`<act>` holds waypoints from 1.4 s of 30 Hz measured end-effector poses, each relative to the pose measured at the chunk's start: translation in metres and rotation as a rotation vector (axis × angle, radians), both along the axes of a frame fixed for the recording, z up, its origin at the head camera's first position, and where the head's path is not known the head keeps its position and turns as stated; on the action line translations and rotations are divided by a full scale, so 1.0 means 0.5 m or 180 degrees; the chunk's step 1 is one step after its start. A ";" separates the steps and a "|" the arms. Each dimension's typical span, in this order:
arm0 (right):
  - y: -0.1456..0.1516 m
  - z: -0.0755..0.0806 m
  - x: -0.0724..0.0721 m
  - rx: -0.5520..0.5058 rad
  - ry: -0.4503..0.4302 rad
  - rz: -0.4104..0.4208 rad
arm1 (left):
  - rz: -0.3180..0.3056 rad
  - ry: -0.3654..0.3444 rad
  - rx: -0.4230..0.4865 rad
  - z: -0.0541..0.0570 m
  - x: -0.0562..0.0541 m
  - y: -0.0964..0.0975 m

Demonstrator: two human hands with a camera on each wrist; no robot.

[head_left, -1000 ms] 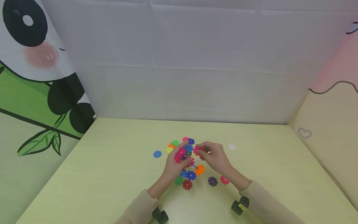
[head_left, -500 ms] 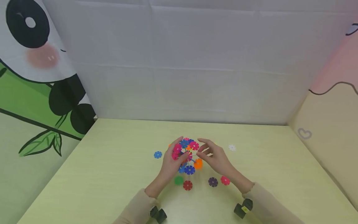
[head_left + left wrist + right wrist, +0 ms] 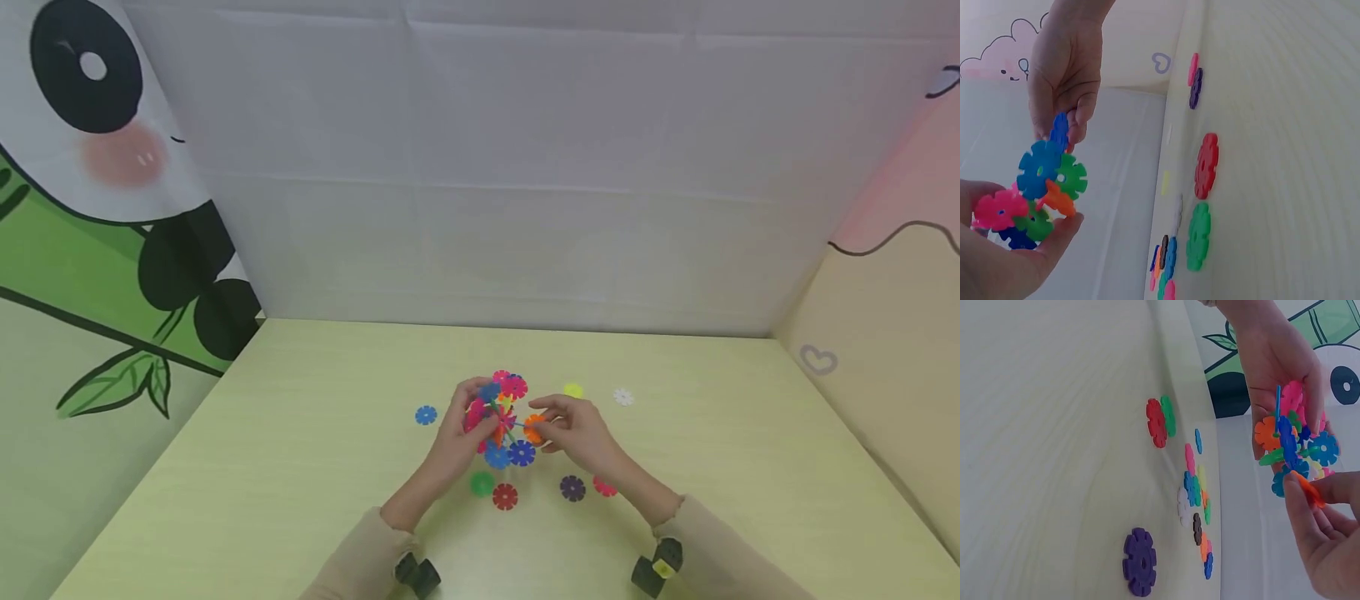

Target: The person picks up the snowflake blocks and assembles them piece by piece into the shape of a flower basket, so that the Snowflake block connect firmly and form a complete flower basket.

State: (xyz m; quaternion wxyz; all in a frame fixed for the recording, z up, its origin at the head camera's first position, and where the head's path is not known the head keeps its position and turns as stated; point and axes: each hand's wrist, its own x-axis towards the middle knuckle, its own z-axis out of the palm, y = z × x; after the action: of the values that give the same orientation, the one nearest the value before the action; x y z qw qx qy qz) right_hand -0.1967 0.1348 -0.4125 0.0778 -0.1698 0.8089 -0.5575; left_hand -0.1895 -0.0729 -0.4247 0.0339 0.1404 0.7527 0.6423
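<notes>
Cluster (image 3: 1287,441) in our left hand (image 3: 452,433), we grip it between thumb and fingers above the table (image 3: 330,408), well short of the far edge. Our right hand (image 3: 583,429) pinches its orange disc (image 3: 1308,489). Table stretches wide either side.

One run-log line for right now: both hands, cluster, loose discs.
left hand: holds disc cluster | right hand: pinches orange disc | loose on table, among others: red disc, green disc, purple disc, white disc
</notes>
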 end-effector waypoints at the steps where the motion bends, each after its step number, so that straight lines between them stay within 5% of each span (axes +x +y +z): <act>1: 0.002 0.000 -0.002 0.0038 0.0024 0.0023 | -0.0099 -0.0006 -0.0048 0.000 -0.002 -0.005; 6: 0.007 0.002 -0.012 0.0171 0.0051 0.0166 | -0.0508 0.0146 -0.0431 0.003 -0.014 -0.031; 10: 0.005 0.001 -0.018 0.0219 0.0014 0.0294 | -0.0610 0.0058 -0.0565 0.002 -0.017 -0.041; 21: -0.001 -0.024 -0.078 0.0358 0.0105 0.0473 | -0.0407 -0.0063 -0.0441 -0.011 -0.023 -0.092; 27: -0.017 -0.073 -0.113 0.1046 0.0222 0.0670 | -0.0483 0.0002 -0.0642 -0.006 -0.019 -0.127; 34: -0.047 -0.091 -0.102 0.1684 0.0361 0.0945 | -0.0375 -0.0096 -0.0650 -0.004 -0.012 -0.148; 42: -0.026 -0.061 -0.084 0.1443 0.0375 0.0656 | -0.0311 -0.0227 -0.0509 -0.007 -0.009 -0.141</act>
State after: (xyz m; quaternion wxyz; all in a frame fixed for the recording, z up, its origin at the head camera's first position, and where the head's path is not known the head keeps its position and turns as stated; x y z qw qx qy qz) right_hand -0.2386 0.1218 -0.4431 0.1230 -0.2618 0.8948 -0.3402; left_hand -0.1942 -0.1432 -0.4280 0.1031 0.1509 0.7922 0.5823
